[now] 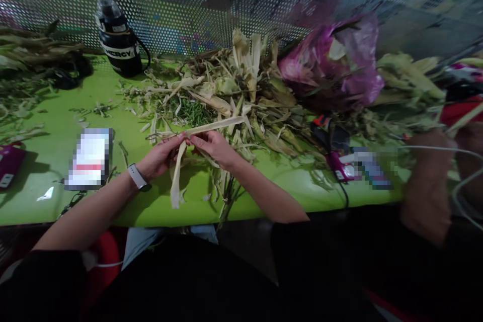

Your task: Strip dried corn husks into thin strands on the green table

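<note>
Between my two hands runs a pale strip of corn husk [217, 125], one end stretching right across the pile and another piece hanging down over the green table. My left hand [163, 155], with a white watch band at the wrist, pinches the husk near its middle. Close beside it, my right hand [216, 148] is closed on the same husk, thumb and fingertips together. Just beyond my fingers lies a heap of dried corn husks [222, 93], with a bunch of thin green strands [194, 112] at its near side. Stalks hang over the table's front edge below my right hand.
A black bottle [119, 43] stands at the back left before a perforated metal panel [181, 15]. A phone [89, 158] lies left of my arm. A pink plastic bag [332, 63] sits at the back right. Another person's arm [428, 186] rests at right, near a white cable [445, 149].
</note>
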`<state>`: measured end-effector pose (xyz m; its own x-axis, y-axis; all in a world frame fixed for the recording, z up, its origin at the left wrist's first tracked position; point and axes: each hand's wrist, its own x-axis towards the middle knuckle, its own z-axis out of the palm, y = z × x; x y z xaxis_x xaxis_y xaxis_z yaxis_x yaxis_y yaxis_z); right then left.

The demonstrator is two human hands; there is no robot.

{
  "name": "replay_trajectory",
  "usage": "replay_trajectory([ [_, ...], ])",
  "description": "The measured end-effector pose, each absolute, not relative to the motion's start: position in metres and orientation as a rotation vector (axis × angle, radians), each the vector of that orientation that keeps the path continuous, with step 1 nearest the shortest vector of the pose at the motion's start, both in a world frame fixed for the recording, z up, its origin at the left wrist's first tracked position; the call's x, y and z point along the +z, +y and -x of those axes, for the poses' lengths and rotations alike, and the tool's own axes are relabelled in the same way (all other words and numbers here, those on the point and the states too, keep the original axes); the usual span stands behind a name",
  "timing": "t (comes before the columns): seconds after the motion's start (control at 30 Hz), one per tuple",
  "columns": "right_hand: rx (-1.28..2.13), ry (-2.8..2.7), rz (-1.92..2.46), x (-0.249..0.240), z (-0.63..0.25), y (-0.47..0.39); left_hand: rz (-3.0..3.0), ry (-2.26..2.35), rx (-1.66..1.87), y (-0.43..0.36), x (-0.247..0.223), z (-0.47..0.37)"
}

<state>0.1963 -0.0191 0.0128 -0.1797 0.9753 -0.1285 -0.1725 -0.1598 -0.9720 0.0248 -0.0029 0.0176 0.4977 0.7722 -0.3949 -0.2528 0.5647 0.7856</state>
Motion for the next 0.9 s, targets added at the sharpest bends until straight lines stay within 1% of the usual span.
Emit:
replay_trajectory([
  [0.13, 1.436, -1.241, 1.123, 0.014, -0.202, -0.019, -0.760, 0.843, 0.714, -0.001, 0.019, -0.024],
  [0.37, 1.610, -1.092, 1.074, 0.020, -0.201, -0.023, -0.999, 0.844, 0.877, 0.001, 0.018, -0.017],
  [0.47, 1.639, -1.089, 1.065, 0.021, -0.197, -0.024, -1.128, 0.859, 0.810, 0.003, 0.020, -0.015],
  [0.57, 1.554, -1.054, 1.059, 0.021, -0.198, -0.023, -1.199, 0.942, 0.714, 0.003, 0.024, -0.014],
  [0.63, 1.477, -1.042, 1.079, 0.024, -0.203, -0.022, -1.390, 1.017, 0.731, 0.001, 0.028, -0.012],
  [0.7, 1.450, -1.072, 1.123, 0.029, -0.209, -0.022, -1.755, 1.075, 0.934, 0.000, 0.031, -0.008],
  [0.77, 1.496, -1.130, 1.170, 0.035, -0.216, -0.023, -2.133, 1.069, 1.318, 0.000, 0.034, -0.004],
  [0.83, 1.594, -1.225, 1.206, 0.042, -0.220, -0.024, -2.342, 1.033, 1.671, -0.002, 0.038, -0.001],
  [0.87, 1.645, -1.284, 1.222, 0.044, -0.220, -0.026, -2.384, 1.016, 1.779, -0.003, 0.040, -0.001],
  [0.9, 1.694, -1.345, 1.231, 0.047, -0.220, -0.027, -2.397, 1.012, 1.743, -0.005, 0.041, -0.002],
])
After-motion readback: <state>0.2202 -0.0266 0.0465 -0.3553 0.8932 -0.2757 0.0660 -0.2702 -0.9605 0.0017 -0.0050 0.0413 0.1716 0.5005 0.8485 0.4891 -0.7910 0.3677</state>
